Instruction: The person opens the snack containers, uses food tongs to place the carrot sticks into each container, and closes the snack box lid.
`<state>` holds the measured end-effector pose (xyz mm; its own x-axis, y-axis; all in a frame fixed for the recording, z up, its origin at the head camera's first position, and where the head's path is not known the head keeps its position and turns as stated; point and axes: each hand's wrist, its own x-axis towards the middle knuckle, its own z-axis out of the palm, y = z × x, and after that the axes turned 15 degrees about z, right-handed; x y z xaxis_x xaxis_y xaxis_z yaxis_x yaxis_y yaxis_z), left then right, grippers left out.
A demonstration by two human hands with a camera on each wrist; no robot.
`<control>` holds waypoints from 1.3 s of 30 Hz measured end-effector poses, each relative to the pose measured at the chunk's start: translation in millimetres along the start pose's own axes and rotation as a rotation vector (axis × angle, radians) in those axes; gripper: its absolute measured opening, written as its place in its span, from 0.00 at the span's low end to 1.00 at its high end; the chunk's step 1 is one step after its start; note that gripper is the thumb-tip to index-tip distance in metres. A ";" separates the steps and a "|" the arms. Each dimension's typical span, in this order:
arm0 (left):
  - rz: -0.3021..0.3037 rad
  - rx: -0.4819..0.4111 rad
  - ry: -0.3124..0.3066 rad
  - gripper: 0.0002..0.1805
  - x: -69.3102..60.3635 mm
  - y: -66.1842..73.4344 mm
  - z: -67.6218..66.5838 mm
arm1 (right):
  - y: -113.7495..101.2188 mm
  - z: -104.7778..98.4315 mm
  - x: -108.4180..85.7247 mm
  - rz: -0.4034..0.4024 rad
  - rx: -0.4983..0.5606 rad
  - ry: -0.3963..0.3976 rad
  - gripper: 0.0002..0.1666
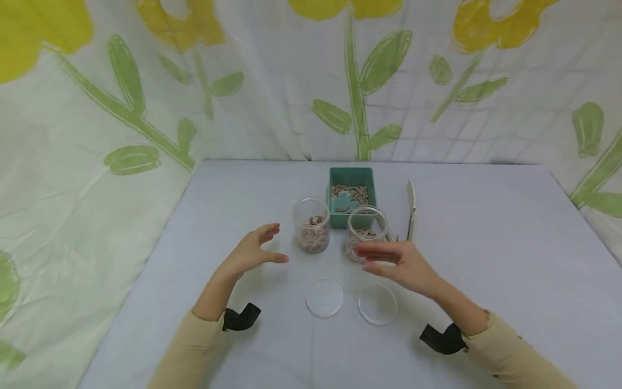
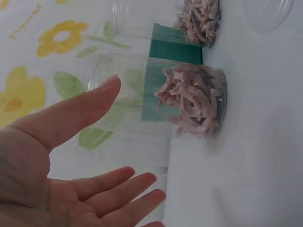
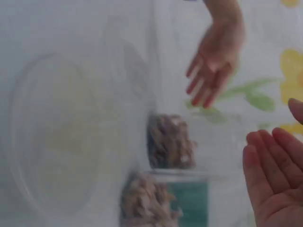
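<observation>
Two clear round jars hold curled pinkish-brown strips: the left jar (image 1: 312, 232) and the right jar (image 1: 367, 216). My left hand (image 1: 250, 253) is held just left of the left jar, thumb and fingers spread, holding nothing. In the left wrist view its thumb (image 2: 90, 111) overlaps the jar near its mouth; whether they touch I cannot tell. My right hand (image 1: 405, 267) is in front of the right jar, fingers extended and partly covering it, with nothing gripped. Two clear round lids, the left lid (image 1: 324, 298) and the right lid (image 1: 377, 306), lie flat in front of the jars.
Behind the jars stands a green rectangular tray (image 1: 352, 220) with more strips inside. A slim silvery tool (image 1: 412, 208), its kind unclear, lies to the right of the tray. A flower-printed curtain (image 1: 272, 108) hangs at the table's back edge.
</observation>
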<state>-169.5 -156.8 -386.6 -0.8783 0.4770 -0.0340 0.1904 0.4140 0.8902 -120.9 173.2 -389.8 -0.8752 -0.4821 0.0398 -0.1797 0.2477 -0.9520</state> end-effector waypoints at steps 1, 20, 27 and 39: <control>0.002 -0.010 0.016 0.47 5.0 -1.7 1.9 | 4.2 11.6 4.7 0.029 -0.048 -0.023 0.22; 0.089 -0.309 0.094 0.48 57.5 -26.4 32.2 | 14.5 99.8 27.0 0.252 -0.785 -0.109 0.49; 0.128 -0.354 0.111 0.44 64.2 -30.0 35.6 | 15.2 91.2 32.3 0.259 -0.748 -0.114 0.47; 0.184 -0.293 0.021 0.38 43.6 -2.4 26.0 | -20.2 -2.0 29.2 0.020 0.053 -0.379 0.46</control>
<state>-196.9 -116.9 -402.0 -0.8503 0.5056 0.1462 0.2154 0.0808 0.9732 -143.7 155.8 -368.8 -0.6487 -0.7563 -0.0849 -0.1319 0.2217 -0.9662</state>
